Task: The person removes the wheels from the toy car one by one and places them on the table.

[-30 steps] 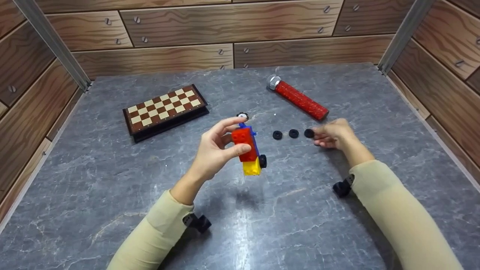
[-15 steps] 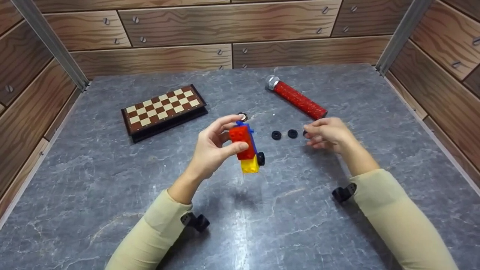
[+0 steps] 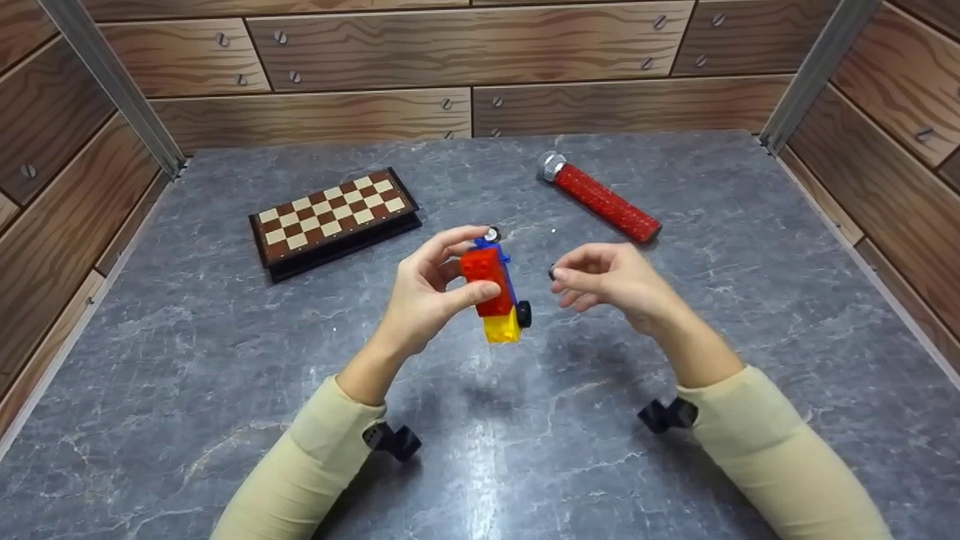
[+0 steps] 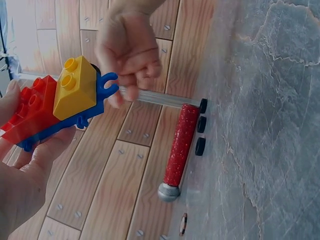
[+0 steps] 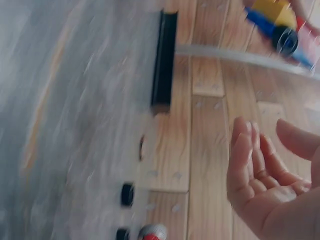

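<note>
My left hand [image 3: 424, 300] grips a toy block car [image 3: 491, 289] by its red block, thumb on one side and fingers on the other, above the table. The car has a yellow block [image 4: 76, 90] on a blue base [image 4: 95, 107]; a black wheel [image 5: 286, 41] shows on its side. Just right of it in the head view, my right hand [image 3: 611, 285] hovers with its fingers bent. In the right wrist view, nothing shows between thumb and fingers. Several loose black wheels [image 4: 201, 124] lie in a row on the table, mostly hidden behind my right hand in the head view.
A folded chessboard case [image 3: 334, 221] lies at the back left of the grey table [image 3: 225, 360]. A red microphone [image 3: 604, 199] lies at the back right. A small dark-rimmed disc [image 3: 492, 234] is on the table beyond my left fingertips. Wood-patterned walls [image 3: 360, 56] surround the table.
My right hand has moved left from the right end of the wheel row, toward the toy car. My left hand keeps its grip on the car, almost still.
</note>
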